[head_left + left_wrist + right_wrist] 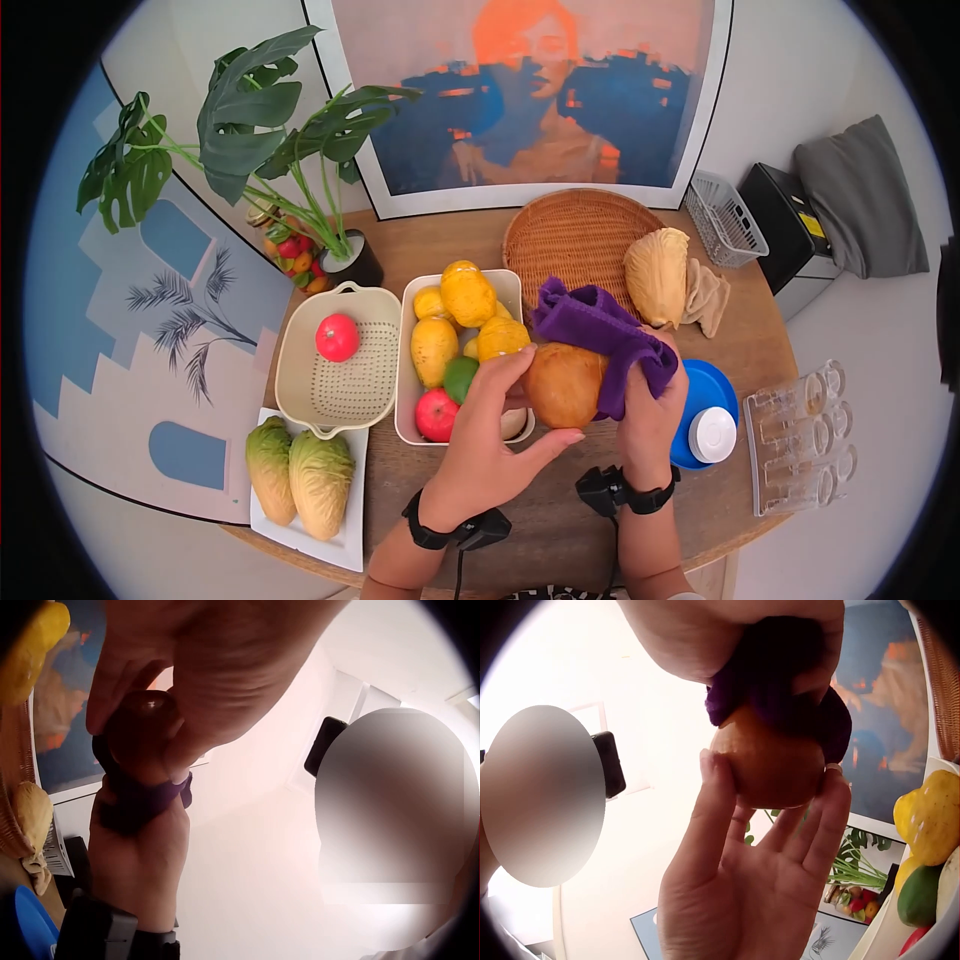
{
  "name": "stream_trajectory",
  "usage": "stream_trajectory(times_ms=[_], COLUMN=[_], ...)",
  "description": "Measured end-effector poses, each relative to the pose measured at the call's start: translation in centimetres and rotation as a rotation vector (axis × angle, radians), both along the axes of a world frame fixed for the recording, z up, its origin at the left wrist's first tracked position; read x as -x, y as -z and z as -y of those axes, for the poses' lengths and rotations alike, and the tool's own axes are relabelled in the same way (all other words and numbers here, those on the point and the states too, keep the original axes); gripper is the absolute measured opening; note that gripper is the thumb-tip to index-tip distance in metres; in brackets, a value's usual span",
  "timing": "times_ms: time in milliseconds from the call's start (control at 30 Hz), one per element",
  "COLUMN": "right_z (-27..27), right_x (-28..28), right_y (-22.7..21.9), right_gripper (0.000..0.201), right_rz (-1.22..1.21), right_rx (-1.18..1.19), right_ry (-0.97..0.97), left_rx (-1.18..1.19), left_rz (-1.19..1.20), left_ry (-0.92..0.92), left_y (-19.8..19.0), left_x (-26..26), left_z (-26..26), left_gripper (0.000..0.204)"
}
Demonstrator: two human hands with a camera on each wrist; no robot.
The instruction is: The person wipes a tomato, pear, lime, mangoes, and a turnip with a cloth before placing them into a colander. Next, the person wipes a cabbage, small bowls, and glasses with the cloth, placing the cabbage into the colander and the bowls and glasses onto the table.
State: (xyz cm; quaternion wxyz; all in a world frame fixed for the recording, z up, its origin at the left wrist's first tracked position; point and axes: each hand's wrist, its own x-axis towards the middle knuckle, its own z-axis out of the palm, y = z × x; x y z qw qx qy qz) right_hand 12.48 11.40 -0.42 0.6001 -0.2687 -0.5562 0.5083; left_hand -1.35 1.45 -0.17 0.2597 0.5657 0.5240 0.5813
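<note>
My left hand (484,438) holds a round, smooth orange-brown thing (566,386) between thumb and fingertips, above the front of the table. Its kind I cannot tell. In my right hand (650,420) is a bunched purple cloth (592,316), pressed against the round thing's right side. The right wrist view shows the left fingers spread round the underside, with the cloth (772,694) covering the top. Just left of the hands stands a white basin (402,390) holding yellow fruits (435,350), a green fruit (461,379) and a red one (437,413).
A cream colander (290,370) holds a red fruit (338,338). Two cabbages (320,485) lie on a white plate (347,540). Behind are a wicker tray (560,235) and a pale cabbage (656,275). Rightward are a blue plate (715,380), white jar (712,435) and several glasses (800,440).
</note>
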Motion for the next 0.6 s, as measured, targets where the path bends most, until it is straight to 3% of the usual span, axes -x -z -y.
stream_trajectory(times_ms=[67, 400, 500, 567, 600], right_z=[0.1, -0.4, -0.4, 0.1, 0.2], right_x=[0.3, 0.3, 0.2, 0.6, 0.6], right_y=[0.0, 1.5, 1.1, -0.3, -0.4], right_gripper=[0.019, 0.022, 0.026, 0.042, 0.042], right_rz=[-0.025, -0.05, -0.026, 0.067, 0.068], right_rx=[0.1, 0.293, 0.387, 0.126, 0.125], right_ry=[-0.011, -0.174, -0.278, -0.388, -0.39], left_rx=[-0.123, -0.205, -0.177, -0.057, -0.058], left_rz=[-0.115, -0.419, -0.346, 0.039, 0.04], left_ry=[-0.097, -0.046, -0.025, -0.057, -0.059], left_y=[-0.4, -1.3, -1.5, -1.1, -0.8], left_x=[-0.1, 0.9, 1.2, 1.3, 1.6], left_z=[-0.2, 0.0, 0.2, 0.1, 0.0], left_gripper=[0.076, 0.079, 0.083, 0.083, 0.083])
